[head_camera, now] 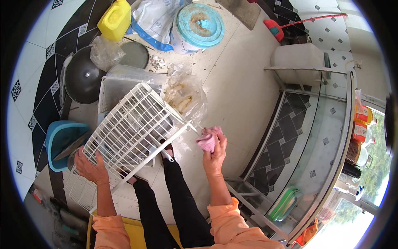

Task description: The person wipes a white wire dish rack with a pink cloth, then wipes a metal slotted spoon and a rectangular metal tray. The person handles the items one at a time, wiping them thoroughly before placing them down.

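A white wire rack (127,124) is tilted across my legs in front of me. My left hand (90,165) grips its wire side near the lower left end. In my right hand (216,152) a crumpled pink cloth (209,141) is bunched between thumb and fingers, close to a thin white rod at the rack's right corner. Behind the rack, and partly hidden by it, lies a clear plastic bin (113,88). A crumpled clear plastic bag (188,93) rests on the floor beyond the rack.
A blue basin (53,146) stands left of the rack, near a dark pan lid (82,84). Farther off are a yellow jug (116,20), a lidded bucket (199,28) and a red dustpan (273,29). A glass-panelled metal shelf (311,133) borders the right, with bottles (360,132) beside it.
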